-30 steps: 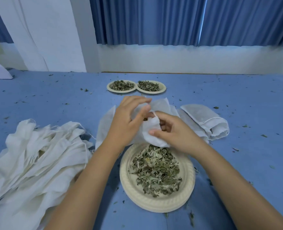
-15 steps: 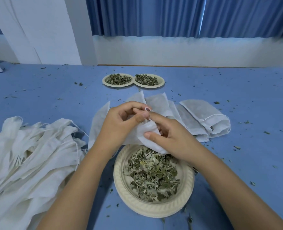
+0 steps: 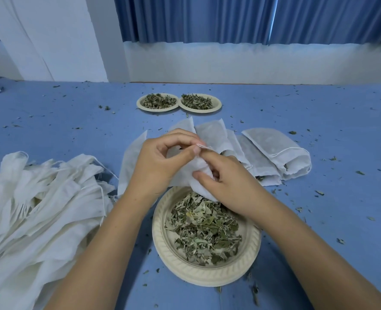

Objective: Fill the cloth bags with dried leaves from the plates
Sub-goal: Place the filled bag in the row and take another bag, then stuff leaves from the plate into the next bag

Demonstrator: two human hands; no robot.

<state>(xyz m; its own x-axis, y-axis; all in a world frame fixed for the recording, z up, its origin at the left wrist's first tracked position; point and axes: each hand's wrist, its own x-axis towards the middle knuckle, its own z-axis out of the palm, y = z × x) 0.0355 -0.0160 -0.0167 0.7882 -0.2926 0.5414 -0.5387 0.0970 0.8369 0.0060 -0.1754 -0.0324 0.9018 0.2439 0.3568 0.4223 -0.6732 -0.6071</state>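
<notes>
A small white cloth bag (image 3: 198,175) is bunched between both hands just above the near plate (image 3: 207,276), which holds a heap of dried leaves (image 3: 204,231). My right hand (image 3: 227,184) grips the bag's gathered neck. My left hand (image 3: 160,164) pinches the bag's thin drawstring (image 3: 204,147) between thumb and forefinger. Two smaller plates of dried leaves, the left plate (image 3: 158,102) and the right plate (image 3: 199,102), sit side by side further back.
A big heap of limp white cloth bags (image 3: 42,202) lies at the left. Several filled bags (image 3: 274,153) lie in a row behind and right of my hands. Leaf crumbs litter the blue surface (image 3: 341,220). A white wall and blue curtains stand behind.
My hands and the bag came closer to me, over the near plate's far rim. My left fingers went from the bag's mouth to pinching its drawstring, and the neck is now gathered.
</notes>
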